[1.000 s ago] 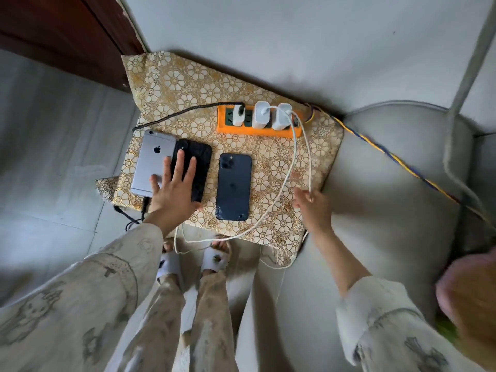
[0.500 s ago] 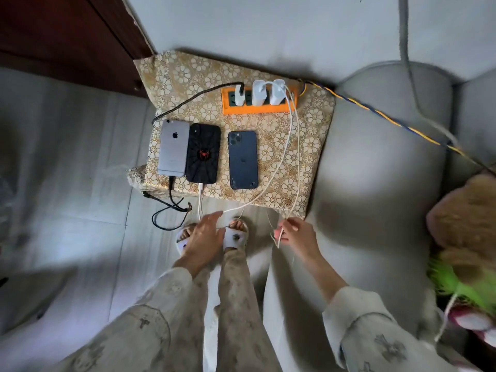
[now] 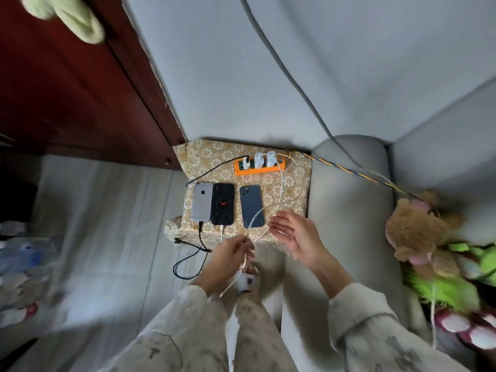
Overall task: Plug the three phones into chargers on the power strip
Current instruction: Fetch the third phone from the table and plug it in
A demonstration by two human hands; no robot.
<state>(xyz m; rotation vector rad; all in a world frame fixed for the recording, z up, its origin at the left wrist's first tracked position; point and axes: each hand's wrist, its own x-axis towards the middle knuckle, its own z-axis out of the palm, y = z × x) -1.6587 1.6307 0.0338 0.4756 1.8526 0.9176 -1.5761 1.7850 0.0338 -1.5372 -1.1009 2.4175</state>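
Observation:
Three phones lie face down on a gold patterned cloth: a silver phone with a black cable in it, a black-cased phone with a white cable in it, and a dark blue phone with no cable visibly in it. Behind them sits the orange power strip with three chargers plugged in. My left hand pinches a white cable below the cloth's front edge. Beside the blue phone's lower right, my right hand is spread with its fingers straight, and the cable runs past its fingertips.
A grey sofa arm is to the right, with plush toys beyond it. A braided yellow-blue cord runs from the strip to the right. A slack black cable loop hangs over the grey floor. A dark wooden cabinet stands at left.
The camera has pulled back and up. My left hand has risen from near my feet and taken the white cable. My right hand has opened and moved up beside the blue phone.

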